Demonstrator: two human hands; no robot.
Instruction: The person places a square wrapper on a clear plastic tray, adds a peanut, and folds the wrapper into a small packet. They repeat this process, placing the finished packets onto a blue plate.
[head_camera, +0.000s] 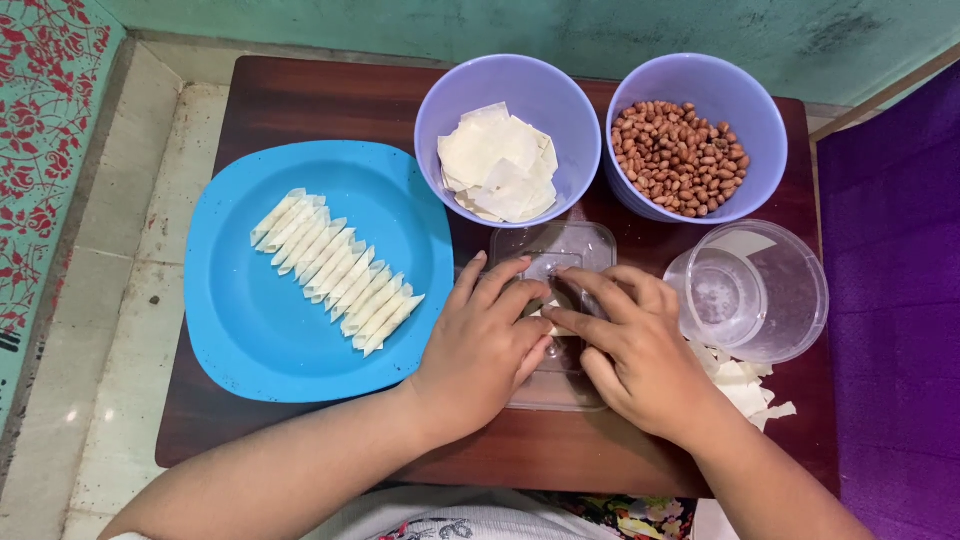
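Left hand (480, 345): we see it curled, fingertips pinching the small pale dough piece (548, 316).
Right hand (625, 345): fingers together, pressing that piece.
Dough piece: over the clear flat plastic lid (560, 245).
Risk: we judge uneven pinching could tear it, or nudge the clear water cup (722, 297) right of the lid.

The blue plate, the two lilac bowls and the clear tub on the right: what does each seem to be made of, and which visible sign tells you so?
Blue plate: probably matte plastic, with even colour and a soft sheen.
Lilac bowls: likely plastic, with smooth, uniformly coloured walls and dull highlights.
Clear tub: seemingly thin transparent plastic; the table shows through it.
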